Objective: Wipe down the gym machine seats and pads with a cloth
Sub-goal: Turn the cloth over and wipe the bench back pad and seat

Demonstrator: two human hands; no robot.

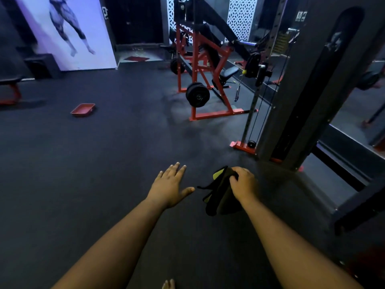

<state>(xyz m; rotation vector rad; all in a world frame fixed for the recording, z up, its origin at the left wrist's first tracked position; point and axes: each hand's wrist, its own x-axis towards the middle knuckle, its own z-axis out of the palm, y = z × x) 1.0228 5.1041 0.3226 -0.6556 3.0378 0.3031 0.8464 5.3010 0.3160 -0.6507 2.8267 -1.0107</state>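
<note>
The right hand [243, 182] clutches the dark cloth [220, 192], the left hand [169, 184] hangs spread and empty, and wiping the red machine's seat [229, 72] looks still ahead.

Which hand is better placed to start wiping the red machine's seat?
Right, probably. The right hand already grips the cloth and is on the red machine's side. The left hand is open and holds nothing.

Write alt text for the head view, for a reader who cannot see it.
The right hand grips a dark cloth while the left hand is held open beside it, above a dark gym floor. A red machine with a black seat stands ahead.
</note>
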